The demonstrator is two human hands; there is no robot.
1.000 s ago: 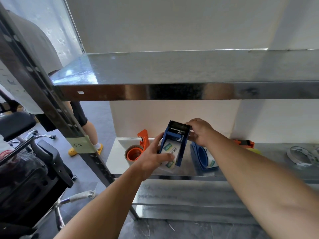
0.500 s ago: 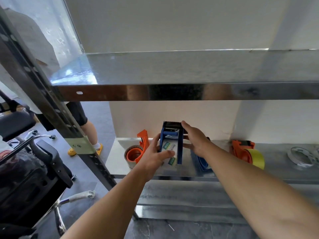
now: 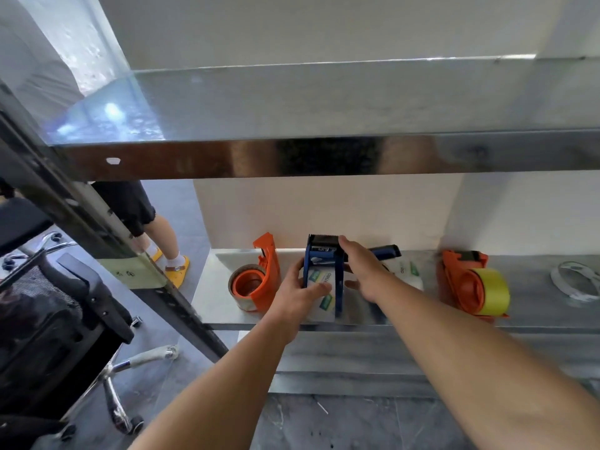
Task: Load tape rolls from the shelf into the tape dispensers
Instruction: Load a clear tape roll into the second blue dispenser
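Both hands grasp the blue dispenser [image 3: 324, 271] and its roll [image 3: 321, 289] at the shelf's [image 3: 214, 287] near edge; loosen and it drops.

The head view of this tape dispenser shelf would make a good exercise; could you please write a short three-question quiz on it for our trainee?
1. True or false: the left hand grips the blue dispenser.
2. Which tape colour sits in the right-hand orange dispenser? A) yellow B) green C) black
3. Fill in: the right hand rests on the blue dispenser's ____ end.

Key: 1 true; 2 A; 3 top
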